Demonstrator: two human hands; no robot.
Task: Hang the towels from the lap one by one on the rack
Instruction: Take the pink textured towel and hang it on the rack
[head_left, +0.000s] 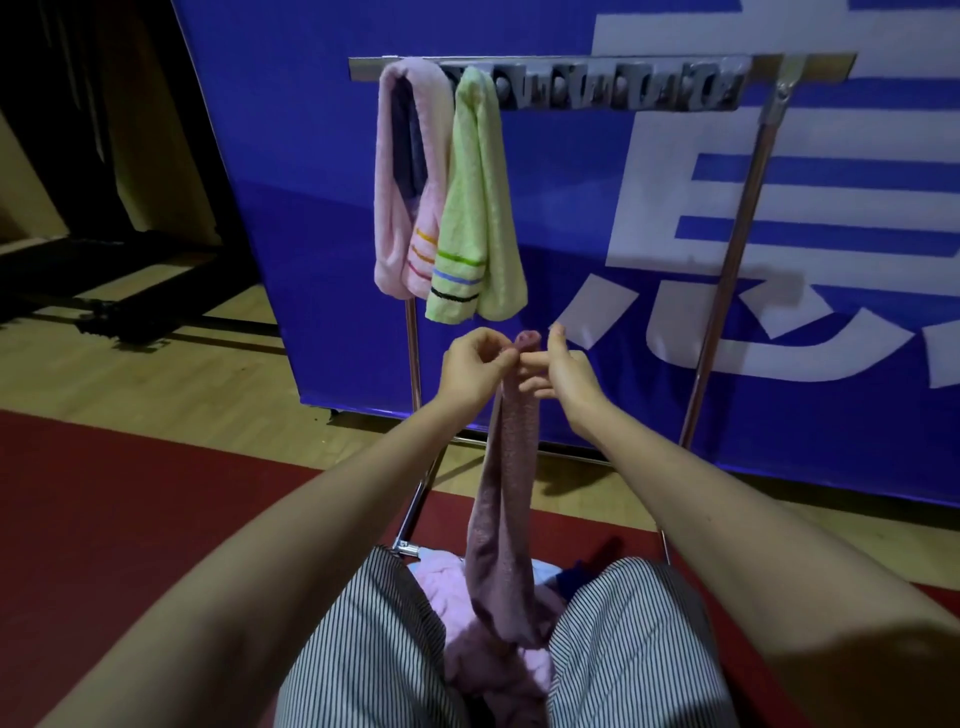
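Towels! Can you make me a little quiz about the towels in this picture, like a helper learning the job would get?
1. How many towels hang on the rack?
2. True or false: the green towel hangs to the left of the pink towel.
3. What does the left hand pinch? A) the mauve towel B) the green towel C) the rack's pole

Key:
1. Two
2. False, it hangs to the right of it
3. A
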